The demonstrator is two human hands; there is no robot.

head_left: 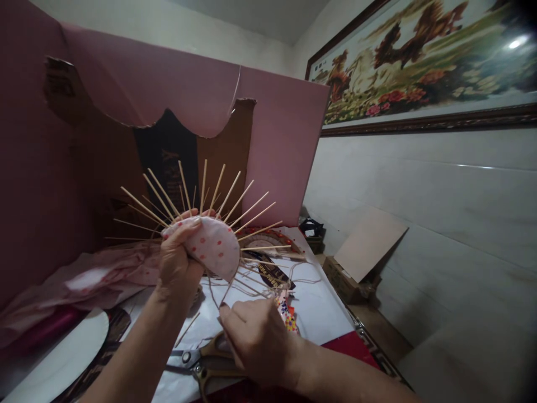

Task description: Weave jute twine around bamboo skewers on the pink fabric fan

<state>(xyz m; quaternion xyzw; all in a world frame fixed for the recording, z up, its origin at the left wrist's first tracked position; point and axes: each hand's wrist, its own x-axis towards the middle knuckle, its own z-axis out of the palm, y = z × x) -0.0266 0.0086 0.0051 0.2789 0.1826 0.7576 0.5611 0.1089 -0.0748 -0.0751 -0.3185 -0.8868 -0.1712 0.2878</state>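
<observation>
My left hand grips a folded half-round piece of pale pink fabric with red dots, thumb in front and fingertips showing over the top edge. Many thin wooden sticks fan out around its curved rim. A thin brown twine runs down from the lower part of the piece. My right hand pinches this twine below the piece, thumb and forefinger together. Scissors with bronze handles lie on the table beneath my right hand, partly hidden by it.
White paper covers the table. At left lie crumpled pink cloth and a white round-edged board. Behind the sticks stands a pink panel with torn brown cardboard. Patterned fabric scraps lie right of centre.
</observation>
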